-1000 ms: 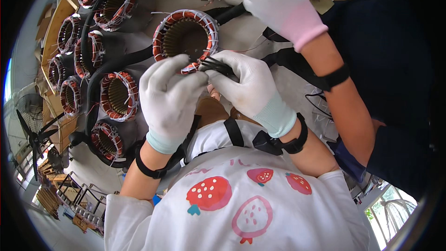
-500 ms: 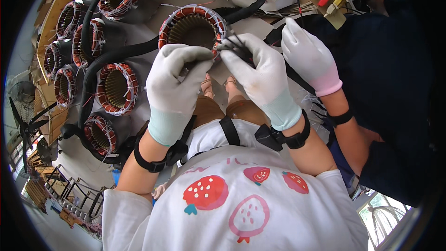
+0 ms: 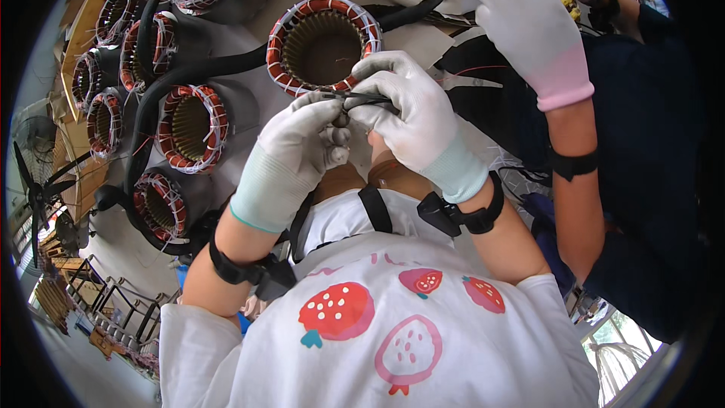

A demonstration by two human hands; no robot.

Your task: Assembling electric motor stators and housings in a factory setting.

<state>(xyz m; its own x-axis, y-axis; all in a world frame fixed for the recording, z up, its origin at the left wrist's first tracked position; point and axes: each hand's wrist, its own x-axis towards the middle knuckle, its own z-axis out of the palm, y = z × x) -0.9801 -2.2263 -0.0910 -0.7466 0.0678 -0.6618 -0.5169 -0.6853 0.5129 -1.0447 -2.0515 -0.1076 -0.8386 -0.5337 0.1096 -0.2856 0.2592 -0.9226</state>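
Observation:
A stator with red-brown windings bound in white cord stands in front of me, its bore facing up. Just at its near rim, my right hand, in a white glove, closes on a slim black looped tool that looks like small snips. My left hand, gloved too, has thumb and forefinger pinched against the tool's left end. What lies between those fingertips is too small to make out.
Several more stators stand at the left, with a thick black hose winding among them. A co-worker's gloved hand hovers at the upper right. A black fan stands far left.
My hands have drawn a little nearer to me from the stator's rim, and the black tool now points left. The co-worker's hand has moved up and to the right.

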